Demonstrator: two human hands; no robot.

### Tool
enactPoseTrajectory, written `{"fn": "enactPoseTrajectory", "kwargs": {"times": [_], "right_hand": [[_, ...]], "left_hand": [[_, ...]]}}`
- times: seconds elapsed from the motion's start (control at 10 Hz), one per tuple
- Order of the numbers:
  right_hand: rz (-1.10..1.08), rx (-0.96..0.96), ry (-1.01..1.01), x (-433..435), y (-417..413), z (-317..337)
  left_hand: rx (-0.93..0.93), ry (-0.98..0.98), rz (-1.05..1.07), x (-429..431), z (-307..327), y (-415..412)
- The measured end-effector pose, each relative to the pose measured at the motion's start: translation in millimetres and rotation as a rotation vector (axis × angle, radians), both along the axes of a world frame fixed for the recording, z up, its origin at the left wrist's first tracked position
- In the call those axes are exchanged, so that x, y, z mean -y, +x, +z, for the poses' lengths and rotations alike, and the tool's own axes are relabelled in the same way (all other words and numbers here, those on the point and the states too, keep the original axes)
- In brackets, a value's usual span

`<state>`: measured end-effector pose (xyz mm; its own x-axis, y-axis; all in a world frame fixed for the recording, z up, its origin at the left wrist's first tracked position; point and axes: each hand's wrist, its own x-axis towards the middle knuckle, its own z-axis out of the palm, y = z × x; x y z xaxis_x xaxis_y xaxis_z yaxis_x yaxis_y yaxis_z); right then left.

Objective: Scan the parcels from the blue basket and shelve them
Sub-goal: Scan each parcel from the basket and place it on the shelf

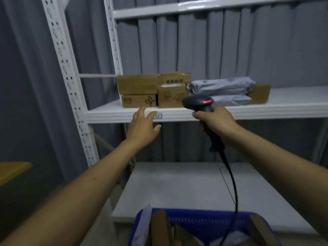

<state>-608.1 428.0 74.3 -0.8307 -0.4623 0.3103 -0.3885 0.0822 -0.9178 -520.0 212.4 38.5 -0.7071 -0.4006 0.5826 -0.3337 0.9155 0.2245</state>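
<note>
My right hand (215, 119) grips the handle of a black barcode scanner (198, 102), whose red light glows; its cable hangs down toward the blue basket (204, 221) at the bottom edge. The basket holds several cardboard and grey bagged parcels. My left hand (143, 126) is held out with straight fingers, empty, just below the front lip of the middle shelf (266, 110) by a small label (158, 115). On that shelf stand several cardboard boxes (138, 84) and grey bagged parcels (223, 86).
The white metal rack has a perforated upright (71, 82) at left, a top shelf (195, 8) and a bare lower shelf (177, 185) behind the basket. Grey curtains hang behind. A yellow-topped surface (12, 169) juts in at far left.
</note>
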Motion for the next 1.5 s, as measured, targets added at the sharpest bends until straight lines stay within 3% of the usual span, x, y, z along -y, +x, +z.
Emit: {"fn": "enactPoseTrajectory", "kwargs": {"times": [0.3, 0.5, 0.6, 0.7, 0.9, 1.0, 1.1, 1.3, 1.4, 1.5], "right_hand": [[0.052, 0.279, 0.16, -84, 32, -164], [0.051, 0.401, 0.315, -115, 27, -274], [0.041, 0.467, 0.341, -121, 21, -315], [0.047, 0.442, 0.409, -119, 12, -337], [0.123, 0.427, 0.426, -109, 5, -352], [0.15, 0.504, 0.337, -107, 6, -354], [0.155, 0.594, 0.206, -106, 6, -354], [0.153, 1.124, -0.258, -106, 12, -352], [0.186, 1.133, -0.312, -108, 17, -348], [0.163, 0.952, -0.269, -109, 22, -352]], "left_hand": [[0.425, 0.126, -0.054, -88, -184, 24], [0.548, 0.356, -0.005, -121, -298, 56], [0.733, 0.46, 0.164, -123, -342, 65], [0.793, 0.629, 0.302, -123, -372, 66], [0.618, 0.89, 0.489, -121, -387, 56], [0.341, 1.072, 0.514, -125, -377, 51], [-0.017, 1.366, 0.424, -153, -338, 54], [-0.357, 1.933, -0.11, -178, -319, 61], [-0.157, 1.833, -0.229, -181, -321, 61], [0.011, 1.52, -0.188, -183, -319, 58]]}}
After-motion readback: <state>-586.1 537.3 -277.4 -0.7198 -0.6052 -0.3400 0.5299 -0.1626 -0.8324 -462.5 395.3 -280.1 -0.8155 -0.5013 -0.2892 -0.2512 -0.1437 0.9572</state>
